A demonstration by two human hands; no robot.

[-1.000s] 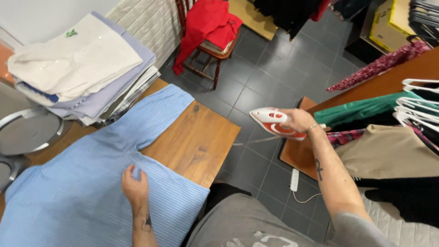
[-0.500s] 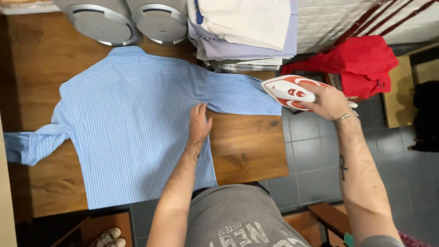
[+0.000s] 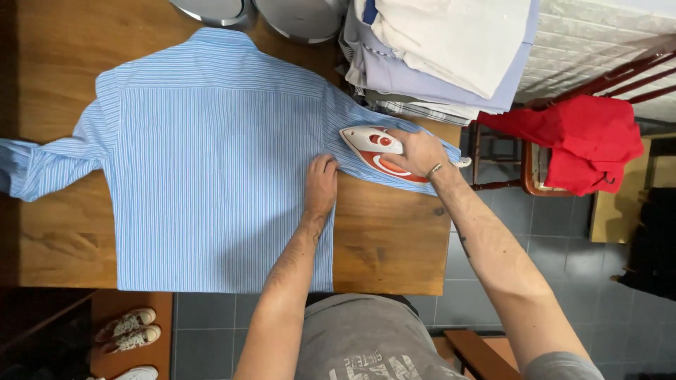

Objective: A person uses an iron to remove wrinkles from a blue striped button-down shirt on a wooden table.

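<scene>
a blue striped shirt point(image 3: 211, 162) lies flat with its back up on a wooden table point(image 3: 387, 239). one sleeve reaches out to the left edge of the picture, and the other sleeve points to the right, toward the table's far corner

the right hand point(image 3: 417, 151) is wrapped tight around the handle of a white and red iron point(image 3: 377, 151). the iron sits flat on the right sleeve, with its pointy end facing the body of the shirt

the left hand point(image 3: 321, 184) is not holding anything. it lies flat on the shirt with its fingers spread, pressing the cloth down just beside the iron, where the sleeve meets the body. the two hands are near each other but do not touch

behind the iron there is a pile of folded clothes point(image 3: 443, 49) on the table's corner, white on top and pale purple under it. two round grey things point(image 3: 282, 14) sit at the top edge of the table, just past the collar. a chair point(image 3: 521, 155) stands on the grey tile floor to the right, with a red cloth point(image 3: 577, 141) hanging over it. a pair of white shoes point(image 3: 127, 327) sits on the floor under the table's left side
</scene>
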